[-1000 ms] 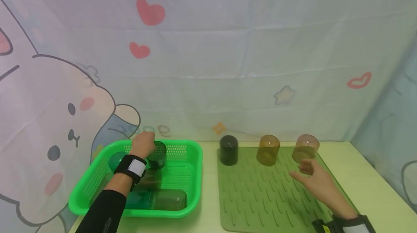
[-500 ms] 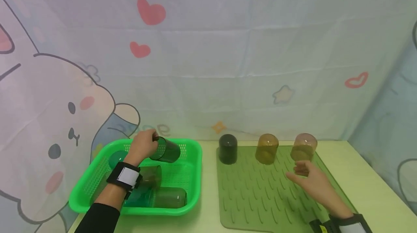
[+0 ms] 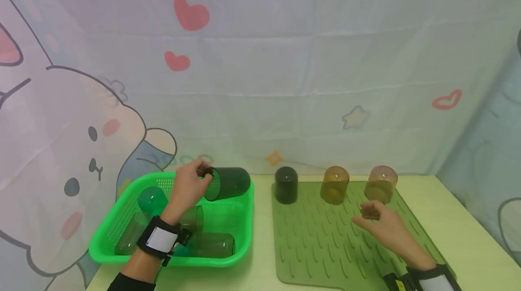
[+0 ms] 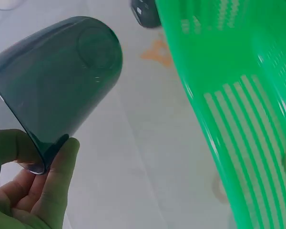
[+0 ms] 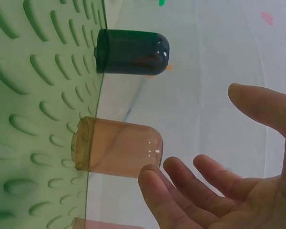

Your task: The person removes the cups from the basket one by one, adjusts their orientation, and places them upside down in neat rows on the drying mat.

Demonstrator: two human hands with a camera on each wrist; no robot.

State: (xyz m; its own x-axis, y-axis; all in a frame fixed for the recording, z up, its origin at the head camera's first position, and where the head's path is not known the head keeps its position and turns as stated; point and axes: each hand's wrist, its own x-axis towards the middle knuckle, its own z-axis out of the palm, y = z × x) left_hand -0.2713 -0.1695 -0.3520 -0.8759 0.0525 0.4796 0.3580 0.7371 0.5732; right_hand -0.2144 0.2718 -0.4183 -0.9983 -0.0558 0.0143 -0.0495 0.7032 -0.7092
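Observation:
My left hand (image 3: 190, 186) pinches the rim of a dark smoky glass (image 3: 232, 183), thumb and fingers on either side of its edge. The glass lies tilted sideways above the back right of the green basket (image 3: 246, 237), its base toward the right; the left wrist view shows the pinched rim (image 4: 35, 168) closely. Over the ridged green mat (image 3: 317, 246) my right hand (image 3: 384, 230) hovers with relaxed, spread fingers and holds nothing. Upside down along the mat's back edge stand a dark glass (image 3: 286, 185), an amber glass (image 3: 335, 185) and a pinkish glass (image 3: 381, 185), the last nearest that hand.
Several glasses lie in the basket, among them a teal one (image 3: 152, 200), a greyish one (image 3: 213, 245) and a clear one (image 3: 132, 234). Basket and mat sit side by side on a pale yellow table (image 3: 460, 218). A printed cloth (image 3: 260, 78) hangs right behind.
My left hand has lifted the dark glass out of the basket's back part and carried it right, tipping it from upright to sideways. The right hand has drifted slightly left.

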